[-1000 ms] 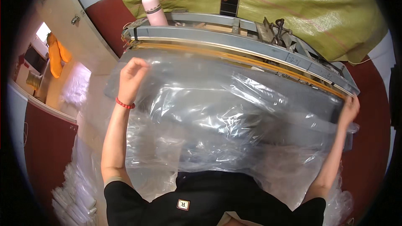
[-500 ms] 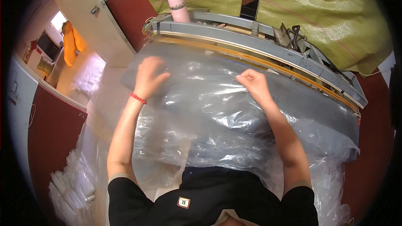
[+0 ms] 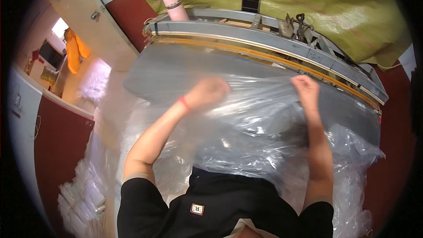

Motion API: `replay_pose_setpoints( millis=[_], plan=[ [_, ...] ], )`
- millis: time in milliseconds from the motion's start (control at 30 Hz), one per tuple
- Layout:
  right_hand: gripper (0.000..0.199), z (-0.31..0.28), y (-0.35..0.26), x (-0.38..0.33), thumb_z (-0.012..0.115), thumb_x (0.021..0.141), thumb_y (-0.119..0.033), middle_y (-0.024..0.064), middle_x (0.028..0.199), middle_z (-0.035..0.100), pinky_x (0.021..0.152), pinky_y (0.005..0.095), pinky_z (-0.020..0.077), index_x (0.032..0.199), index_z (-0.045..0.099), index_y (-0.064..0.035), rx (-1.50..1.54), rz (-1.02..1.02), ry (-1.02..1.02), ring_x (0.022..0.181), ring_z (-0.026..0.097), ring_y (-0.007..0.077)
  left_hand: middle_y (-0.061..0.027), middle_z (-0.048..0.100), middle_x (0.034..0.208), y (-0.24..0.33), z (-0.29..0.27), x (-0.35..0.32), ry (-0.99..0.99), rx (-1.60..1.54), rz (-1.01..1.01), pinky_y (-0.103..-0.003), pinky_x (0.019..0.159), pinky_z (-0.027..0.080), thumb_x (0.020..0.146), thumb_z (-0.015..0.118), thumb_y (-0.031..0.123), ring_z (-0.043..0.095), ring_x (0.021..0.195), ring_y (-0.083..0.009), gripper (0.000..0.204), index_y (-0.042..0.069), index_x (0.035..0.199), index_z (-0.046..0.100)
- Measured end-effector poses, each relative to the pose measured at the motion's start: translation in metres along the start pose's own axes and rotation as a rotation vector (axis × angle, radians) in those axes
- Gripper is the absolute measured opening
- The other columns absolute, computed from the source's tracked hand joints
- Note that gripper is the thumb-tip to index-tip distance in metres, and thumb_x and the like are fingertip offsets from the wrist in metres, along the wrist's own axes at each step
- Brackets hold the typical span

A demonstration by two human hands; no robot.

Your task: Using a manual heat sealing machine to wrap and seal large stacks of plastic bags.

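Note:
A wide clear plastic film (image 3: pixel 253 125) lies crumpled over the grey work surface (image 3: pixel 169 64) and hangs down in front of my body. My right hand (image 3: pixel 307 91) is closed in a pinch on the film's far edge, near the long metal bar. From that pinch, taut creases run leftward across the film. My left hand (image 3: pixel 206 93), with a red bracelet (image 3: pixel 183 103) at the wrist, is over the film at the middle of the surface. Motion smears its fingers, so whether it grips the film is unclear.
Behind the surface runs a long grey metal bar (image 3: pixel 229 30) with an orange strip (image 3: pixel 246 50). A pink bottle (image 3: pixel 175 6), a phone (image 3: pixel 251 0) and a metal clamp (image 3: pixel 300 26) are at the back. Bundled clear plastic (image 3: pixel 81 200) lies at the lower left, beside an open doorway.
My left hand has swung right, from the surface's left side to its middle. My right hand has moved right, drawing the film's edge into taut creases. The film has slid off the surface's left part.

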State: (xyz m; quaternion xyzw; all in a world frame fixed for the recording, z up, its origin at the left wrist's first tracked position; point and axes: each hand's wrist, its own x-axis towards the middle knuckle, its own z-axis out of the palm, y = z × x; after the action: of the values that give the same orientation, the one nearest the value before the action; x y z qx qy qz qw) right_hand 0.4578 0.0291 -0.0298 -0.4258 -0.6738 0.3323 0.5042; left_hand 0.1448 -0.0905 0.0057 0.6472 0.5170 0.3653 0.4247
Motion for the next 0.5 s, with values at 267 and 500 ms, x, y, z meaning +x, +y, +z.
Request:
replay_pose_setpoints(
  millis=[267,500],
  plan=[
    [0.022,-0.357,0.124,-0.05,0.058,0.079,-0.021,0.0034,0.083,0.063,0.073,0.0228,0.041,0.088,0.064,-0.0023,-0.541,0.134,0.463,0.077,0.054,0.0101,-0.0045,0.055,0.06,-0.032,-0.1,-0.096,-0.311,0.474,-0.268,-0.025,0.053,0.041,0.069,0.051,0.006,0.05,0.057,-0.0093,0.01,0.001,0.072,0.059],
    [0.034,-0.509,0.155,-0.149,0.057,0.079,-0.033,0.0083,0.086,0.063,0.073,0.028,0.0417,0.093,0.062,-0.002,-0.88,0.378,0.589,0.078,0.055,0.0153,-0.0064,0.059,0.068,0.013,-0.271,-0.139,0.779,0.71,-0.368,-0.027,0.06,0.045,0.071,0.057,0.005,0.057,0.064,-0.0153,0.003,0.004,0.073,0.058]
  ],
)
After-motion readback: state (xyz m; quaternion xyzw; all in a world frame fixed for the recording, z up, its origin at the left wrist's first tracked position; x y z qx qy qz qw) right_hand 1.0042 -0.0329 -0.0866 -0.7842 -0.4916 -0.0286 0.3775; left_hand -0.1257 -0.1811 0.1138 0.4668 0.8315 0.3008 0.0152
